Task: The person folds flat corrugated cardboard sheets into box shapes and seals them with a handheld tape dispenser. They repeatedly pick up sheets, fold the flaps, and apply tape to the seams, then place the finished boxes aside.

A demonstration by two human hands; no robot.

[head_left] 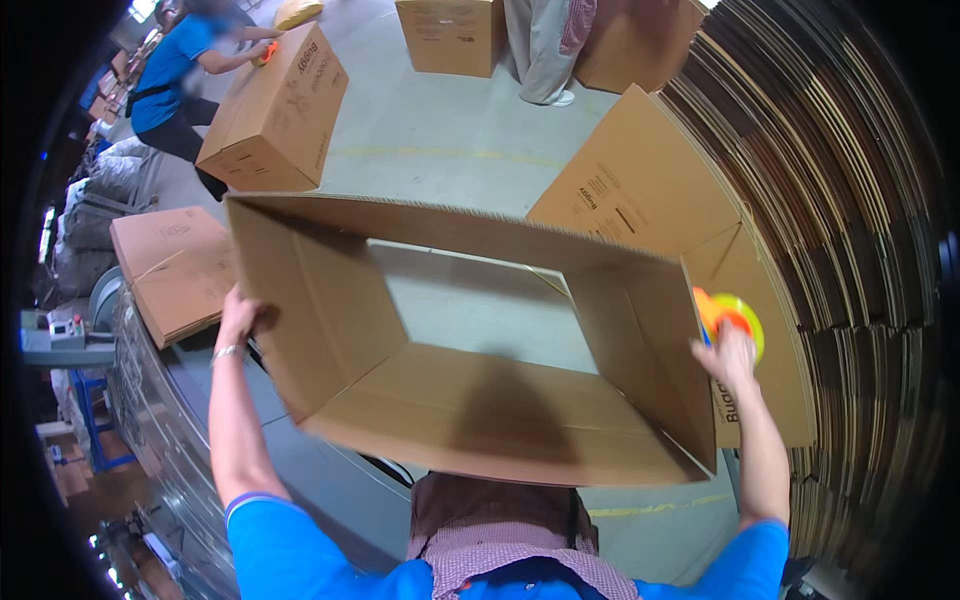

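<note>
A large brown cardboard box (390, 410), opened into a rectangular sleeve, is held up in front of me. Through its middle I see the grey floor, so both ends are open. My left hand (240, 315) grips the box's left wall, the fingers partly hidden behind it. At the right end, my right hand (733, 355) is closed around an orange and yellow tape dispenser (748, 312). That hand is close against the box's right wall; whether it also presses on the board I cannot tell.
Flattened cartons (830, 180) are stacked high along the right, with a folded carton (640, 190) leaning there. More flat cartons (180, 265) lie at left by a grey machine (70, 345). Beyond, a co-worker (180, 75) handles a closed box (275, 110); another person (545, 45) stands farther back.
</note>
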